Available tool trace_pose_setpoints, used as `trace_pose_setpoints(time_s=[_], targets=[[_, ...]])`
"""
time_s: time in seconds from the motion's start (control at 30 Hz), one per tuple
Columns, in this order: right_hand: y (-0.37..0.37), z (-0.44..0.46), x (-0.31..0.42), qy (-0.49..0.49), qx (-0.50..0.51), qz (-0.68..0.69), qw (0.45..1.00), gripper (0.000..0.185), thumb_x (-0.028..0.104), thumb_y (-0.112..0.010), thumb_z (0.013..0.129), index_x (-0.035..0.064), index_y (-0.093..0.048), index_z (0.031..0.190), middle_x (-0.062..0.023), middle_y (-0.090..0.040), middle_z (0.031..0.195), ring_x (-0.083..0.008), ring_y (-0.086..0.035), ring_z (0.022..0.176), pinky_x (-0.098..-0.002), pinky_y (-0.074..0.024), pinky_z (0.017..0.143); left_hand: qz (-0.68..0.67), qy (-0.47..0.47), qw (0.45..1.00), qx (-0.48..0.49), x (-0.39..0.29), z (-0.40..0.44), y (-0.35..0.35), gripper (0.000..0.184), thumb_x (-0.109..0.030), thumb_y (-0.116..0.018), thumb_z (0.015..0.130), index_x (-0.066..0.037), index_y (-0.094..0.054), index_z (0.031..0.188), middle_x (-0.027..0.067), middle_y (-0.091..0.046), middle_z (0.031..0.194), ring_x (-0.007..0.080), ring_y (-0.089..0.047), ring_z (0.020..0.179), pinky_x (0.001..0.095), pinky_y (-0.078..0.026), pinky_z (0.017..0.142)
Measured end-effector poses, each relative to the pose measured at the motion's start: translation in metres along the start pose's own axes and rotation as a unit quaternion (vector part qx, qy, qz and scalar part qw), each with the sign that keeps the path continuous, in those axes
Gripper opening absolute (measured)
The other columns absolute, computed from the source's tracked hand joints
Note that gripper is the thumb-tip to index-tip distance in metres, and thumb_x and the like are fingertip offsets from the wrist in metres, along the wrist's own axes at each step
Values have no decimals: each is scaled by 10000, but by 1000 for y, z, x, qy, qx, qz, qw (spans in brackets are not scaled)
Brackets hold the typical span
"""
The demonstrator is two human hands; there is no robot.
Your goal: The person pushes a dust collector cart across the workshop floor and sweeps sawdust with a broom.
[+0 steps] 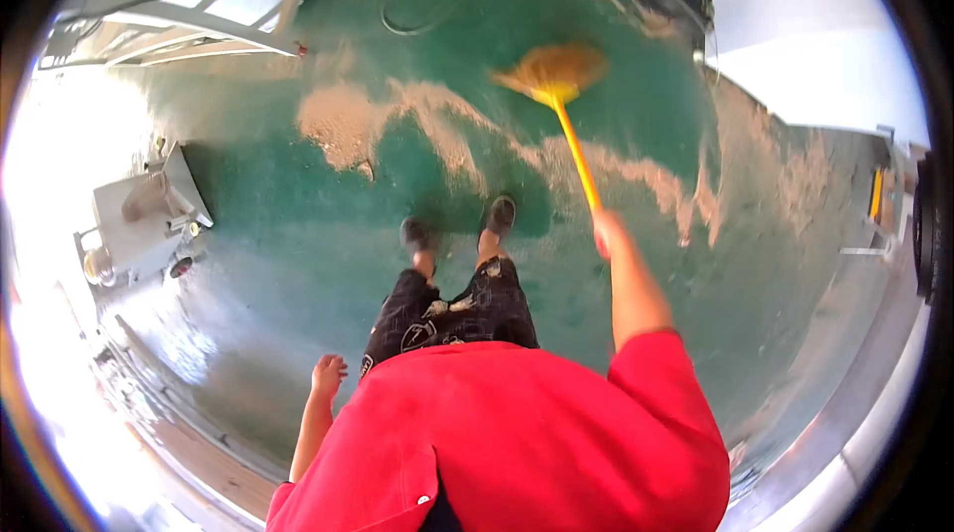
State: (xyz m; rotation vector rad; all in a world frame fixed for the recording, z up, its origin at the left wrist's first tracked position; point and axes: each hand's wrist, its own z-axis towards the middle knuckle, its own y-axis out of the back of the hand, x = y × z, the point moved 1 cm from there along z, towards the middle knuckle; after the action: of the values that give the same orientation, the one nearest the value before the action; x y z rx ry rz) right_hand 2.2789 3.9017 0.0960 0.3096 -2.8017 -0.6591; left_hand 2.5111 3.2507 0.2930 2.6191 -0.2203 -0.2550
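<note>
- We grip yellow-handled broom in R hand, fingers wrapped round handle.
- Broom head, blurred, is up front, just past tan debris on green flr.
- Our L hand hangs nr blk shorts, fingers loosely bent, apart.
- Shorts' wht print: can't read.

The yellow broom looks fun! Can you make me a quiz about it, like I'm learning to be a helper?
1. Which hand holds the yellow broom?
2. True or false: the left hand grips the broom too.
3. Pick one. The floor is mostly: A) purple, B) green, C) black.

Key:
1. The right hand.
2. False; it is apart from the broom.
3. B.
</note>
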Motion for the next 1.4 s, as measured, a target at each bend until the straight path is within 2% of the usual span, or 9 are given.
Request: trace_pose_setpoints(time_s=[0.17,0.27,0.4,0.47,0.6,0.67,1.07,1.27,1.4], targets=[[-1,-159,-127,-49,64,53,995,518,464,-461,948,89,-486,592,-68,-429,442,-205,-420,317,-367,-293,294,-130,3,990,57,44,20,-22,300,-265,-563,886,-27,-615,1062,99,-662,871,178,-620,739,319,-469,635],[-13,-243,-110,-82,12,23,996,497,440,-505,940,68,-500,612,-63,-455,467,-211,-426,324,-371,-289,293,66,-104,992,18,45,36,-19,326,-266,-575,878,1,-622,1059,121,-667,899,209,-628,787,335,-489,688],[-42,-276,-98,161,-135,-160,964,425,375,-569,910,61,-505,632,-67,-484,492,-229,-481,373,-394,-364,340,-167,-60,982,58,81,78,20,334,-257,-589,865,20,-628,1047,136,-669,910,220,-629,815,342,-503,729],[-49,-265,-85,383,-282,-344,810,386,338,-600,892,60,-505,642,-65,-495,506,-234,-514,407,-401,-408,375,-198,-44,978,54,96,103,51,319,-251,-587,865,18,-631,1031,132,-667,895,208,-627,797,336,-507,713],[-124,-339,26,73,46,-104,991,148,148,-601,830,67,-519,739,-60,-503,537,-222,-538,438,-379,-445,409,-258,-69,964,1,140,162,118,295,-251,-573,878,7,-621,1013,110,-655,844,182,-619,719,316,-505,626],[-178,-317,59,184,159,-60,968,77,62,-584,791,69,-513,764,-59,-508,549,-203,-505,414,-360,-415,378,-326,-59,943,-20,147,177,153,286,-254,-565,883,-1,-616,1006,100,-654,837,170,-617,705,312,-499,609],[-533,-281,378,137,118,-184,966,211,134,-600,820,30,-503,664,-97,-492,531,-226,-470,393,-408,-364,354,-351,12,935,-49,189,204,272,270,-263,-548,903,-27,-592,1027,76,-647,831,154,-600,643,288,-463,560],[-605,-350,385,70,180,-269,944,150,116,-521,807,-32,-537,788,-153,-534,585,-282,-504,403,-488,-413,368,-283,-46,956,-56,225,234,304,300,-254,-554,897,-8,-564,1068,122,-657,884,202,-638,688,332,-491,548],[-604,-351,368,460,100,-286,834,150,108,-628,754,18,-508,768,-80,-486,551,-237,-487,396,-397,-375,362,-284,-61,956,-41,162,249,368,306,-256,-540,904,-5,-567,1076,134,-656,903,216,-640,686,343,-504,560]])
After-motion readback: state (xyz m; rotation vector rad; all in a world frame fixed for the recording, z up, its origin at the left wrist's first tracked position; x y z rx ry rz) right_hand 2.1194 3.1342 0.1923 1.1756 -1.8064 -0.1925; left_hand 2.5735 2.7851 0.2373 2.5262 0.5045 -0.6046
